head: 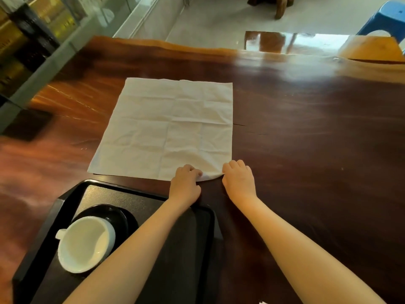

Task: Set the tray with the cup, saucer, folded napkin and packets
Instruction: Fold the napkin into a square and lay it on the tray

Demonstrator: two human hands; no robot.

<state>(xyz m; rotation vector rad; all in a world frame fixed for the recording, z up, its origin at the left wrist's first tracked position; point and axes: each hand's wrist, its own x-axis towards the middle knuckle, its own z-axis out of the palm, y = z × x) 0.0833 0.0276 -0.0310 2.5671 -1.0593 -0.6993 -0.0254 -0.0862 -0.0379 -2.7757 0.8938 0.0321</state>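
Tray (72, 194): cup (84, 243) on saucer (122, 218) — done.
Hands: left hand (185, 183) and right hand (238, 178) pinch the napkin (166, 128) near corner.
Napkin: unfolded on table (306, 139), beyond tray.
Packets: none visible — possibly out of frame.

A cream-white napkin (171, 128), creased in a square grid, lies on a glossy reddish-brown worktop (306, 128); at 7 o'clock, a white cup (85, 243) sits on a black saucer (119, 216) in a black tray (70, 194). A blue stool (385, 18) shows at 1 o'clock.
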